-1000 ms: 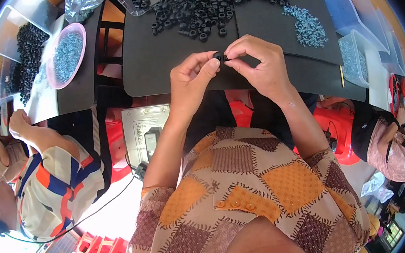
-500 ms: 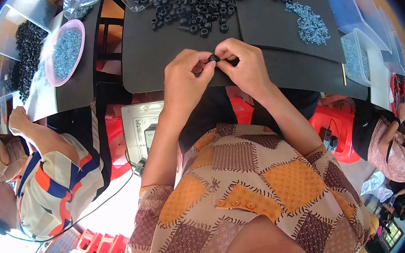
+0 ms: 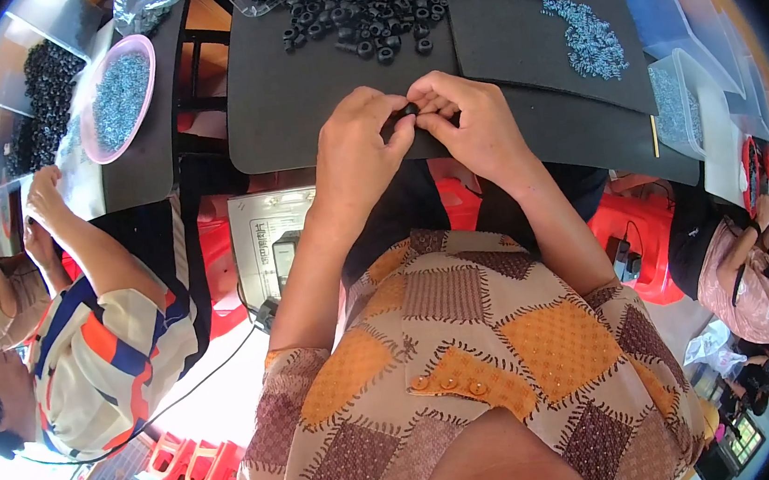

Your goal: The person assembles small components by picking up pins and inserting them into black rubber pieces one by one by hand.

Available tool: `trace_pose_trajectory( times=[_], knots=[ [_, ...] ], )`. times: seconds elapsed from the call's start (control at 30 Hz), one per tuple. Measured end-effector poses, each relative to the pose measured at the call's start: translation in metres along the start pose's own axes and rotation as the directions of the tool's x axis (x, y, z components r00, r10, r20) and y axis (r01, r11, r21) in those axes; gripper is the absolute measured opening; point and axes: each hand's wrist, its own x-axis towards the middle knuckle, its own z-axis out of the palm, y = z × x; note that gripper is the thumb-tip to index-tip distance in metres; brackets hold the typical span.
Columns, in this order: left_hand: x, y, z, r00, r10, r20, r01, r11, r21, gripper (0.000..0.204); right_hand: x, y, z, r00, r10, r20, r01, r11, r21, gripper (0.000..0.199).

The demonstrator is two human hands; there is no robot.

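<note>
My left hand (image 3: 363,144) and my right hand (image 3: 468,121) meet above the front part of the black table (image 3: 277,111). Between their fingertips is a small black ring-like part (image 3: 410,109), pinched from both sides. Fingers cover much of it, so its exact shape is hard to make out. Just beyond my hands lies a wide heap of similar black parts (image 3: 379,6). To the right of the heap, a pile of small light-blue pieces (image 3: 590,40) rests on a black board (image 3: 513,39).
A pink-rimmed bowl (image 3: 92,130) of blue pieces stands at the left, near a co-worker's hand (image 3: 44,196) and a clear bin of black parts (image 3: 3,83). On the right is a clear tub (image 3: 675,106) of blue pieces. Red stools (image 3: 644,259) stand below the table.
The small black part has turned slightly between my fingertips, and both hands have shifted only a little. At the left, the co-worker's arm has moved up and a second hand shows.
</note>
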Motion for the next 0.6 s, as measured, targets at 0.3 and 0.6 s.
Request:
trace_pose_trajectory(
  times=[0.3,0.6],
  knots=[
    [-0.002,-0.001,0.005,0.997,0.049,-0.055,-0.048,0.998,0.028,0.018,0.004,-0.001,-0.004,0.996,0.082,0.034,-0.085,0.993,0.077,0.010],
    [-0.008,-0.005,0.014,0.990,0.053,-0.135,-0.042,0.996,0.083,0.019,0.004,0.000,-0.009,0.998,-0.010,-0.056,0.019,0.988,0.155,0.014]
  ],
)
